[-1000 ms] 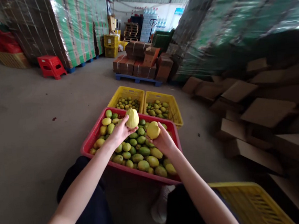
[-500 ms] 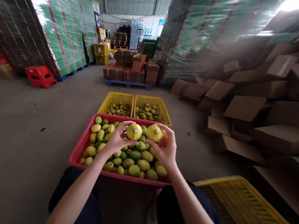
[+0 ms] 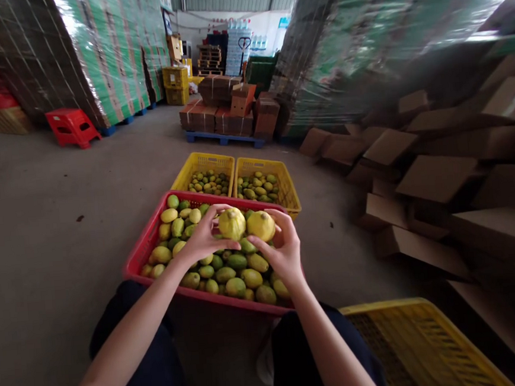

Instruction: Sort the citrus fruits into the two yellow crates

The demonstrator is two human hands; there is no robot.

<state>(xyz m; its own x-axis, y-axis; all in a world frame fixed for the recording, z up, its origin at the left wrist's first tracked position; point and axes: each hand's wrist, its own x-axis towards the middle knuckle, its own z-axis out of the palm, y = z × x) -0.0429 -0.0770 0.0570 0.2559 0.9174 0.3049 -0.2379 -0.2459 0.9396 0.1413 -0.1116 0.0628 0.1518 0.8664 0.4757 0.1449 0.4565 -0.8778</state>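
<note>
Lemons side by side, left hand, right hand

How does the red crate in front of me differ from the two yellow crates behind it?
The red crate is larger and wider; each of the yellow crates is narrower. The red crate sits nearest the person, the yellow crates side by side beyond it. The red crate's fruit looks bigger; the yellow crates' fruit looks smaller. All hold green-yellow fruit on the floor.

We note red crate moulded plastic, lemons matt, pebbly; floor rough concrete; boxes plain cardboard.
</note>
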